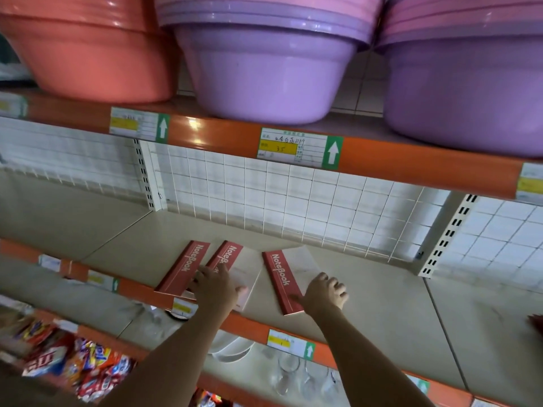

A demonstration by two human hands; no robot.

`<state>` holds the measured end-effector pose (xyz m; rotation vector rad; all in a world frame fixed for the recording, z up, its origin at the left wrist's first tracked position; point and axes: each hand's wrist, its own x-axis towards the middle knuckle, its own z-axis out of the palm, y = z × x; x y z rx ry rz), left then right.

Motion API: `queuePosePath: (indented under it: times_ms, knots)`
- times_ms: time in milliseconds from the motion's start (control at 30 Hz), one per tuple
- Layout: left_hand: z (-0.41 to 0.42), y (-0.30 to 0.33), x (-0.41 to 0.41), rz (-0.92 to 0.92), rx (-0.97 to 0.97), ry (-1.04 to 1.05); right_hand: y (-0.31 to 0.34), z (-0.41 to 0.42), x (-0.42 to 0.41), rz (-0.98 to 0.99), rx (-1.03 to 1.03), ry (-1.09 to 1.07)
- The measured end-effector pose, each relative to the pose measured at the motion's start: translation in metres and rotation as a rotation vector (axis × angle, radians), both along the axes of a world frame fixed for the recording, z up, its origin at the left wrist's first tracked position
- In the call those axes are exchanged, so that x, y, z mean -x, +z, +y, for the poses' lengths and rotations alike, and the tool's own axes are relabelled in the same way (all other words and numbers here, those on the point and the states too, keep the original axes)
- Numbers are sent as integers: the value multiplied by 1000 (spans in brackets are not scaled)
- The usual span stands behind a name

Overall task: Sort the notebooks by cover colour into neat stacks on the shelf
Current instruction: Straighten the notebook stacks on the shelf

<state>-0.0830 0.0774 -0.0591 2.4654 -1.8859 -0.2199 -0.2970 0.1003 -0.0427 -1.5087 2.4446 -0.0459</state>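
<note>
Three notebooks with red "Notebook" spine bands and pale covers lie on the beige shelf near its front edge. The left notebook and the middle notebook overlap, with my left hand resting flat across both. The right notebook lies apart, tilted the other way. My right hand grips its near right part, thumb on the red band and fingers curled over the pale cover.
Above, an orange-edged shelf holds a red basin and purple basins. A white wire grid backs the shelf. Below are glasses, white bowls and snack packets. A dark object shows at the right edge.
</note>
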Motion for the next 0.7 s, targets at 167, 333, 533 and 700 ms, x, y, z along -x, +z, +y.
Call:
queuePosePath:
  times_ms: [167, 333, 533, 700]
  knots:
    - [-2, 9, 10, -9, -6, 27, 6, -3, 7, -129, -142, -83]
    - [1, 19, 26, -59, 250, -67, -6, -7, 18, -325, -160, -138]
    - [4, 29, 49, 178, 236, -224, 20, 16, 44, -490, 154, -205]
    - [6, 42, 92, 310, 260, -301, 38, 46, 92, -511, 360, -297]
